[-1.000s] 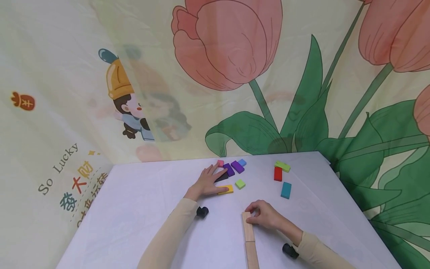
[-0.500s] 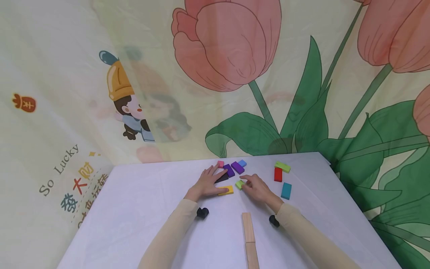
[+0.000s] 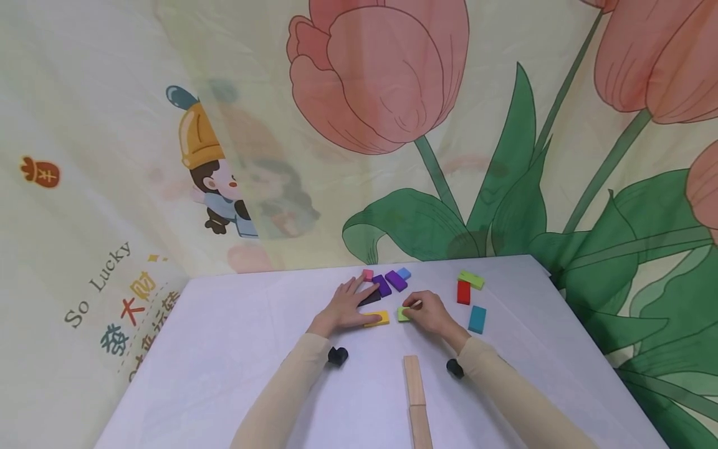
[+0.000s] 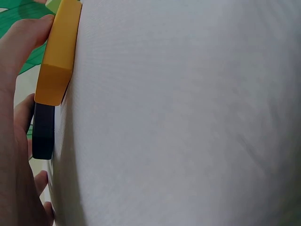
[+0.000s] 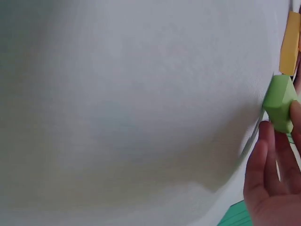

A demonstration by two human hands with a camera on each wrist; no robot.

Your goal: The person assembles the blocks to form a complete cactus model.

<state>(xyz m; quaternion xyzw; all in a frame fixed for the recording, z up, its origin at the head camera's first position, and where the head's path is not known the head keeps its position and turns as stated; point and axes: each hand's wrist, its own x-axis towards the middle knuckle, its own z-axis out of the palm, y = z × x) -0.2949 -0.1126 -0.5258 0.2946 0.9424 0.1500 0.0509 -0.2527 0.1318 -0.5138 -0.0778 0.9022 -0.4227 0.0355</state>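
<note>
My right hand (image 3: 432, 312) pinches a small light green block (image 3: 401, 314) between thumb and fingers. In the right wrist view the thumb lies against one face of that green block (image 5: 278, 99). My left hand (image 3: 339, 305) rests with fingers spread over a group of blocks. Its thumb touches the yellow block (image 3: 385, 317), and its index finger reaches across the black block (image 3: 371, 299) to the nearer purple block (image 3: 382, 286). A pink block (image 3: 368, 274) lies by the other fingertips. The left wrist view shows the yellow block (image 4: 59, 56) and black block (image 4: 43, 132) on edge.
Another purple block (image 3: 396, 280) and a blue block (image 3: 404, 273) lie at the back. To the right are a lime block (image 3: 471, 279), a red block (image 3: 464, 292) and a teal block (image 3: 477, 319). Two plain wooden blocks (image 3: 414, 380) stand end to end in front on the white table (image 3: 224, 362).
My right hand has left the wooden blocks, moved away to the light green block, taken hold of it and turned it slightly. My left hand has stayed in place.
</note>
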